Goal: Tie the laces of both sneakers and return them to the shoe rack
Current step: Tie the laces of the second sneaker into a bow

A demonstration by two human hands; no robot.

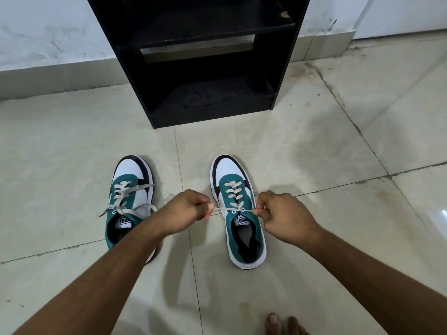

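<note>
1. Floor [72,146]: pale glossy tiles with dark grout lines. A low grey skirting and a white wall run along its far edge.
2. Left shoe [128,189]: green, white and black sneaker standing upright on the floor, left of centre, toe pointing to the far edge. Its lace [121,201] is untied; loose ends trail over both sides of the shoe. The left forearm crosses over its heel, hiding that part.
3. Left hand [186,211]: fingers curled, pinching the left end of the right shoe's lace between thumb and forefinger. The hand sits in the gap between the two shoes, just beside the right shoe.
4. Shoe rack [287,68]: black open-fronted unit standing at the far edge of the floor, against the wall, centre of view. Two shelves visible; the lower one looks dusty. Well apart from both shoes.
5. Right shoe [235,180]: matching sneaker, upright on the floor, right of centre, toe toward the rack. White lace [233,198] threaded up to the top eyelets, drawn taut sideways across the tongue between the two hands. Not knotted.
6. Right hand [285,216]: fingers curled, pinching the right end of the same lace, touching the shoe's right side.
7. Bare toes [283,322]: on the floor at the near edge, right of centre.
</note>
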